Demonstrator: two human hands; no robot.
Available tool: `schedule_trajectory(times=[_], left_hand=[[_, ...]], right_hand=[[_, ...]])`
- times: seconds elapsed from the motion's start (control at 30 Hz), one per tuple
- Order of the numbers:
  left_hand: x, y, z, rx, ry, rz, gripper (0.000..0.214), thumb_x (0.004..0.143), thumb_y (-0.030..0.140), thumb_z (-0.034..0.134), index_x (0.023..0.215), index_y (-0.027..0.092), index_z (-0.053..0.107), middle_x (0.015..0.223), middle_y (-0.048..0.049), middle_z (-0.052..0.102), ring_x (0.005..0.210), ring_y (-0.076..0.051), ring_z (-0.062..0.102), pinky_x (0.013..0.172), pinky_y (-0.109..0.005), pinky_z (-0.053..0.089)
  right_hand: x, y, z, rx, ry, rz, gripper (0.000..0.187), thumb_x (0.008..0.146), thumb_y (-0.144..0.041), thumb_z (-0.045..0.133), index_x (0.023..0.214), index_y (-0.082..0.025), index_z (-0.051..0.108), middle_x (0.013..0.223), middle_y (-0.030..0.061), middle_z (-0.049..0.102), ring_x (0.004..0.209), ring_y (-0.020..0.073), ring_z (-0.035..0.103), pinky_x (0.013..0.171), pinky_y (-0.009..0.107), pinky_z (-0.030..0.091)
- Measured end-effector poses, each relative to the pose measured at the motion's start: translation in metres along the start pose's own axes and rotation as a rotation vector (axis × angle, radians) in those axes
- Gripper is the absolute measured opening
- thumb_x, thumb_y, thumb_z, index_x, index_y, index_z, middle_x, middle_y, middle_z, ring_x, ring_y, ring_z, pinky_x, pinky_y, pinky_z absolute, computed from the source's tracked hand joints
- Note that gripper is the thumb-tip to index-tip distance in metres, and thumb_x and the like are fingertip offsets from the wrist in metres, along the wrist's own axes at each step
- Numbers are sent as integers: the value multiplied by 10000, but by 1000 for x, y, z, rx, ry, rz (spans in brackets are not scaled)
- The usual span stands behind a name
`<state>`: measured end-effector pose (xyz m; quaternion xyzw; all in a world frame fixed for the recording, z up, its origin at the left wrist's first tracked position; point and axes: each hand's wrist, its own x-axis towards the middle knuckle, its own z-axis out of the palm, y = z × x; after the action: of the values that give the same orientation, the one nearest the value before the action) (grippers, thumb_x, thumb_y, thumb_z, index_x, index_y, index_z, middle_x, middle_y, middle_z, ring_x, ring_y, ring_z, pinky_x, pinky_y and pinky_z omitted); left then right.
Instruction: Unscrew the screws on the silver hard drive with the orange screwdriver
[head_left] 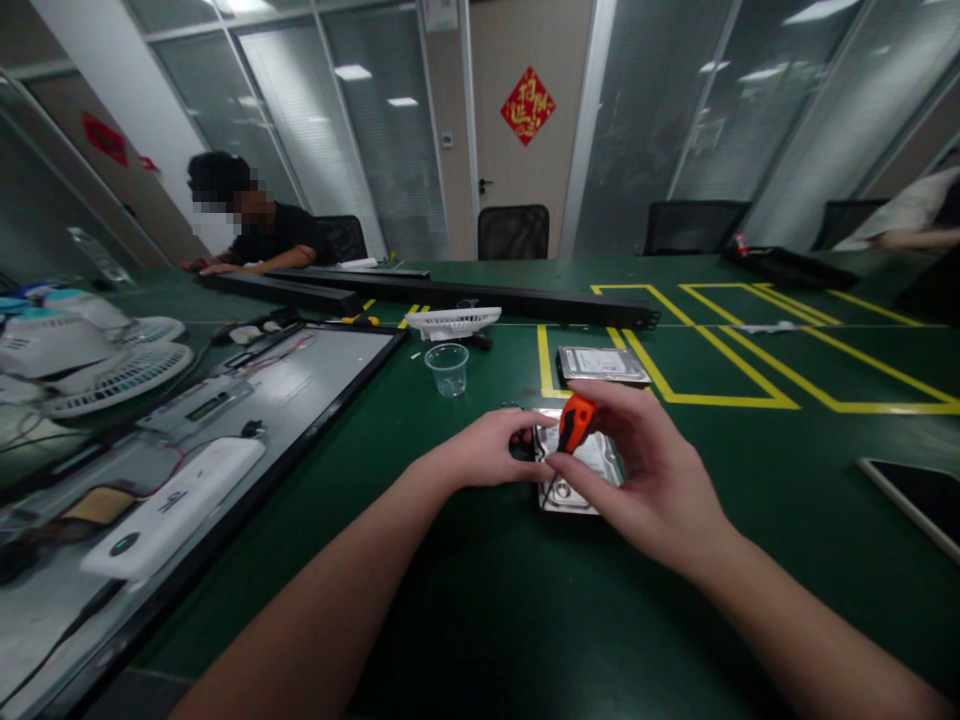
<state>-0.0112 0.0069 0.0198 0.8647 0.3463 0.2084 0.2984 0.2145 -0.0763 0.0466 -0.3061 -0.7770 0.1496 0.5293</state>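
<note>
A silver hard drive [574, 495] lies flat on the green table in front of me. My right hand [664, 480] grips a screwdriver [576, 422] with an orange and black handle, tilted over the drive. Its thin shaft points down toward the drive's near left corner; I cannot make out whether the tip sits in a screw. My left hand [487, 450] holds the drive at its left edge, thumb and fingers around that side. Both hands cover parts of the drive. Just beyond them lies a second hard drive [604, 364].
A clear plastic cup [448, 370] and a white fan grille [454, 320] stand ahead. At left lies an opened display panel [330, 365] with a white power strip [176, 505] on it. A phone [919, 500] is at right. Long black bars [480, 295] lie farther back, near a seated person [274, 235].
</note>
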Motion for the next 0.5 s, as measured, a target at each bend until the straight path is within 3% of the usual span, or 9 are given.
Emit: schedule_trajectory(times=[0.27, 0.4, 0.5], left_hand=[[1, 2, 0, -57, -10, 43, 549, 900, 446, 905, 1381, 224, 761, 1299, -97, 792, 1161, -310, 743, 1046, -438, 576], [1, 3, -1, 1, -17, 27, 500, 886, 459, 909, 1309, 223, 787, 1197, -80, 797, 1056, -293, 731, 952, -411, 577], [1, 2, -1, 26, -16, 7, 527, 884, 463, 912, 1338, 228, 784, 1167, -78, 792, 1014, -287, 727, 905, -393, 570]], right_hand=[[-1, -3, -2, 42, -62, -9, 646, 1030, -198, 761, 1624, -387, 591, 1414, 81, 758, 1215, 295, 769, 1013, 468, 670], [-1, -3, -2, 57, -67, 12, 648, 1031, -188, 732, 1633, -369, 572, 1353, 78, 769, 1132, 268, 793, 1027, 460, 669], [-1, -2, -1, 44, -33, 16, 655, 1009, -229, 806, 1610, -368, 583, 1368, 78, 765, 1168, 274, 790, 1049, 462, 667]])
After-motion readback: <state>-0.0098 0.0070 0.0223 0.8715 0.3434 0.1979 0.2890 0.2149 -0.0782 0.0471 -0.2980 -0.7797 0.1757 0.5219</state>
